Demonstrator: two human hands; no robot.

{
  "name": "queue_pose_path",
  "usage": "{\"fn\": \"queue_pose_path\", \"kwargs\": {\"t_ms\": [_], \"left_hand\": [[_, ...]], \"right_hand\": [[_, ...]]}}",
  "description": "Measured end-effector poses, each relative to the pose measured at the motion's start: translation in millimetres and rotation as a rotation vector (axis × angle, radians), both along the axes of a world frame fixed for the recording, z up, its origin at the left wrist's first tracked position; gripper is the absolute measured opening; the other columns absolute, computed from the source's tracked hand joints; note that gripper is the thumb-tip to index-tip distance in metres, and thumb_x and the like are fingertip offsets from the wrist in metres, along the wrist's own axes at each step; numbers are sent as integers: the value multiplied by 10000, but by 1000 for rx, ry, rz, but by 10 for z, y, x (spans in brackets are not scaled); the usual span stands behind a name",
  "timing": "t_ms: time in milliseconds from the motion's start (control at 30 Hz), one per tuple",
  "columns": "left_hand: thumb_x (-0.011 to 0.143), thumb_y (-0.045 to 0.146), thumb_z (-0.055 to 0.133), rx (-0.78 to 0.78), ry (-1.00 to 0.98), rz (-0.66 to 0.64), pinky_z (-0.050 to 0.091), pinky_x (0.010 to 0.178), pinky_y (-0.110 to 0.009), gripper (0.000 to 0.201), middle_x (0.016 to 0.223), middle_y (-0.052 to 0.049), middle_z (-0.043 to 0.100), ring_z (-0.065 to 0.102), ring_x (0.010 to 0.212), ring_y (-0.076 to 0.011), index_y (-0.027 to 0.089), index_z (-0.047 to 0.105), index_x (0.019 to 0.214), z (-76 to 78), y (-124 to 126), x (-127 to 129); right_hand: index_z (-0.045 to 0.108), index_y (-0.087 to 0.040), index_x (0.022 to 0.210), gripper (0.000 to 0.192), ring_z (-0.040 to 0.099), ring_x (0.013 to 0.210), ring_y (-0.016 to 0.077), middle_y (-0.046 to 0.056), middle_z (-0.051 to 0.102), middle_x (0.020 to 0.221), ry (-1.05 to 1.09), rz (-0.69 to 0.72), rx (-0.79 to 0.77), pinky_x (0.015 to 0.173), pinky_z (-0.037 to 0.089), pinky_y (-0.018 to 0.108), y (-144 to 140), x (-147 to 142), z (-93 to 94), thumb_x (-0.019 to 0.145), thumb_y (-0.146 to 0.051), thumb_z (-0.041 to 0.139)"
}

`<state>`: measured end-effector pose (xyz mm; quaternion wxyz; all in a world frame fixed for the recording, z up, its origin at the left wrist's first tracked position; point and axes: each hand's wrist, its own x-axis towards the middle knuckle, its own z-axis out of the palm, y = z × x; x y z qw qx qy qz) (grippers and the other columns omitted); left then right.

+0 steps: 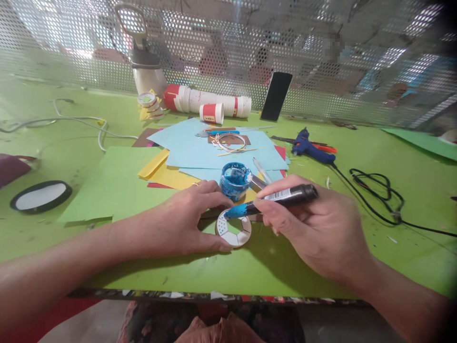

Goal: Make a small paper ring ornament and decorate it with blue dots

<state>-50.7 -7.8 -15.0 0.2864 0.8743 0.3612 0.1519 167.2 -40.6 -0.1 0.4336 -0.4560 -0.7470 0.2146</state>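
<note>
My left hand (182, 221) rests on the green table (117, 267), its thumb and fingers pinching the left edge of a small white paper ring (233, 232) marked into segments. My right hand (314, 228) grips a black marker-like tool (276, 198) whose blue-stained tip touches the ring's upper left. A small pot of blue paint (234, 179) stands just behind the ring.
Blue, yellow and green paper sheets (214, 152) lie behind. A blue glue gun (310, 148) with its black cable (378, 190) is at right. Stacked paper cups (207, 101), a phone (276, 96), tape rolls (150, 105) and a bottle (146, 62) line the perforated wall. An oval mirror (41, 196) lies at left.
</note>
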Motion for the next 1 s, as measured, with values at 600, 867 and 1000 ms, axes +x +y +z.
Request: {"fn": "queue_pose_path", "kwargs": {"t_ms": [600, 867, 1000], "left_hand": [[769, 415, 749, 23, -2, -4, 492, 857, -384, 475, 1073, -69, 583, 584, 990, -241, 207, 647, 1183, 9, -11, -2], [772, 403, 749, 37, 6, -5, 484, 855, -381, 481, 1080, -74, 575, 575, 989, -240, 203, 640, 1195, -10, 0, -3], [776, 423, 741, 41, 1, -13, 482, 854, -373, 476, 1065, -74, 581, 579, 990, -243, 203, 642, 1187, -3, -2, -1]], "right_hand": [[660, -197, 767, 173, 537, 430, 94, -38, 615, 550, 74, -49, 8, 423, 422, 244, -18, 31, -7, 870, -333, 688], [671, -195, 791, 159, 545, 428, 87, -41, 628, 554, 53, -28, 25, 415, 407, 225, -15, 31, -25, 875, -330, 687], [670, -193, 787, 172, 551, 418, 96, -37, 629, 537, 29, -36, 15, 399, 399, 230, -15, 31, -19, 873, -342, 685]]}}
